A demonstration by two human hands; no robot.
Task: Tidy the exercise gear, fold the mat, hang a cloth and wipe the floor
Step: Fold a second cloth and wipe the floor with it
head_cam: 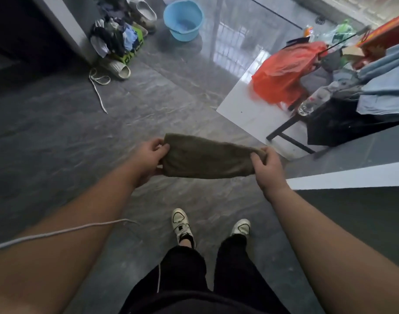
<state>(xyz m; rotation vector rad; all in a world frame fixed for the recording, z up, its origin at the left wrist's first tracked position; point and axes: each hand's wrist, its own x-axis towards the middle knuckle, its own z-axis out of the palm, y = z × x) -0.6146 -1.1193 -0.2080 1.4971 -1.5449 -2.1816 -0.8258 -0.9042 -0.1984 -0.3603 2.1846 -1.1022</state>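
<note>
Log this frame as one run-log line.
step: cloth handling | left hand: grips cloth end | right hand: grips other end | brown cloth: stretched between hands, above floor | wiping: not begun

The left hand (148, 158) and right hand (267, 165) cover both ends of the cloth (207, 156), so its edges there cannot be seen. The rope (58, 233) runs off the left edge. The pile (117, 39) of clothes by the wall is too jumbled to sort out. The table (250, 109) is cut off at right, its clutter blurred.
</note>
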